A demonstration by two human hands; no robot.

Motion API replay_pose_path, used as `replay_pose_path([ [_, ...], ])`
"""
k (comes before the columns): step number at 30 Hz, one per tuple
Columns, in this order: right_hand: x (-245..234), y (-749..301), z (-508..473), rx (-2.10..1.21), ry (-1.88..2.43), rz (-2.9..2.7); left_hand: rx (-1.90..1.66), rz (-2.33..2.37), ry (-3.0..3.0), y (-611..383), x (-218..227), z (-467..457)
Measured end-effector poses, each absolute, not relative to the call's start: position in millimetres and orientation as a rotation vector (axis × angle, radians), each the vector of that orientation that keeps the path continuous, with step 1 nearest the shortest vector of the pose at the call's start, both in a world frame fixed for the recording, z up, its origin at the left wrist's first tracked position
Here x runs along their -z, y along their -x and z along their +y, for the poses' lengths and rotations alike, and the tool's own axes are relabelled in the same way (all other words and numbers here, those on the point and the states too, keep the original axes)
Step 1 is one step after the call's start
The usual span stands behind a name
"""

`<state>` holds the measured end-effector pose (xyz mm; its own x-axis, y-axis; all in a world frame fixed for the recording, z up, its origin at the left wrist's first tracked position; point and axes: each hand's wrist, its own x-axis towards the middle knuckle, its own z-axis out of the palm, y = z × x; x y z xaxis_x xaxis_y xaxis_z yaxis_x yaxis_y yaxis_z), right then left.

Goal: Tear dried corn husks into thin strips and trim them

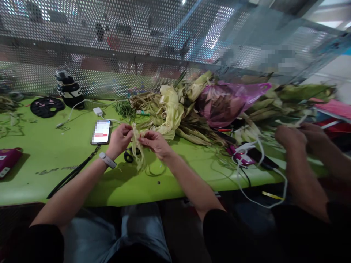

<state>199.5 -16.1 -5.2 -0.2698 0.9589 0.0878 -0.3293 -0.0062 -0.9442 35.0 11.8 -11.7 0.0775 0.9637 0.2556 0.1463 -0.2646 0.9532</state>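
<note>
Pale strips of corn husk (138,153) hang between my two hands above the green table (90,182). My left hand (120,140) pinches them near the top with thumb and forefinger. From the other side, my right hand (157,144) grips the same strips with its fingertips. Black-handled scissors (128,156) lie just beneath, partly hidden by the dangling strips. Behind my hands a heap of dried and pale green corn husks (170,109) spreads over the table. A small bundle of thin green strands (123,108) rests at its left end.
Left of my hands are a phone (101,132) with a black strap, a white charger (97,111), a black fan (47,107) and a dark bottle (69,89). A pink plastic bag (222,102) sits among the husks. At right, a co-worker's hands (292,137) hold a strip, beside a white cable (261,204).
</note>
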Motion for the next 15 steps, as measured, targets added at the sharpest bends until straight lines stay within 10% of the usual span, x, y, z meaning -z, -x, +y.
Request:
replay_pose_path([
  [15, 23.5, -197.8, -16.4, -0.144, 1.200, -1.735, -1.276, 1.171, -1.655, -42.6, 14.5, 3.4],
])
